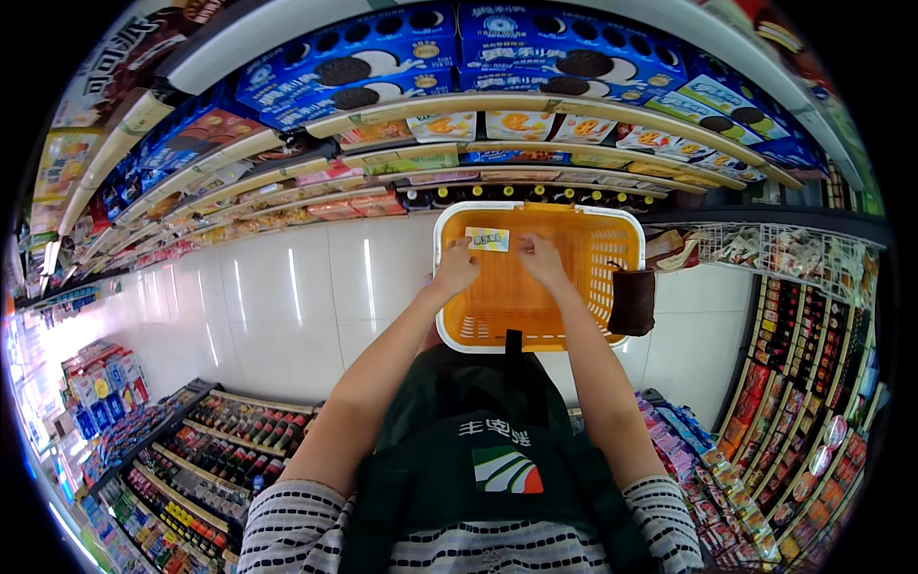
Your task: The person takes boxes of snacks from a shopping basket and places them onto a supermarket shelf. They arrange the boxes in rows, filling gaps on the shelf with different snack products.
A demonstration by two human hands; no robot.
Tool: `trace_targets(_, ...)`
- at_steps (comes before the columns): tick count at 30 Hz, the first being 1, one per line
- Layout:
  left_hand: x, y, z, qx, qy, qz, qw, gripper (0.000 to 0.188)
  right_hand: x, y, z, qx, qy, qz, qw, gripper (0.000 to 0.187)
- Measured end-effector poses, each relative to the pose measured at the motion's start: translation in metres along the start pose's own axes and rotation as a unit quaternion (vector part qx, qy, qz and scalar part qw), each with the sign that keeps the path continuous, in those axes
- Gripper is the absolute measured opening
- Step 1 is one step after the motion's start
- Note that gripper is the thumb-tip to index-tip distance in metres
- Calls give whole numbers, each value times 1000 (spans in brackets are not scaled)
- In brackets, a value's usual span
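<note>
An orange plastic shopping basket (532, 214) with a white rim is in front of my body, both hands over it. My left hand (457, 270) pinches the left edge of a small yellow, white and pale blue packet (488, 239), flat like a card. Just right of that packet, apart from it, is my right hand (542, 262) with its fingers curled in. Whether anything small is between those fingers is hidden. A dark brown flat object (632, 302) hangs at the basket's right rim; its kind is unclear.
Ahead, shelves hold blue cookie boxes (382, 72), with snack packs (521, 125) and dark bottles with yellow caps lower down. A white wire rack (794, 251) stands right. Bottle shelves (225, 430) are lower left, packed shelves lower right. Shiny tiles (277, 287) cover the floor.
</note>
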State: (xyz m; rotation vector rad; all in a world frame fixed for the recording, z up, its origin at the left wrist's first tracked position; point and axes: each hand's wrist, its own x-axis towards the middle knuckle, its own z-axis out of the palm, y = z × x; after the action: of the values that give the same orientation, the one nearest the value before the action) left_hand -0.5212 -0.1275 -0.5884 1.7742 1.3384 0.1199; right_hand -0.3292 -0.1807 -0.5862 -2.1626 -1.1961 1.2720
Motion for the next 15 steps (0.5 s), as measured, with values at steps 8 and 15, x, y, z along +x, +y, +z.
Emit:
trace_targets(8,28,-24,51,-27,-26,-151,988,67,44,52,60,42,-16,93,995,51)
trace_targets(15,35,-34,65,-118,-18,-202,972,65,54,58,74,114,-62,111,985,50)
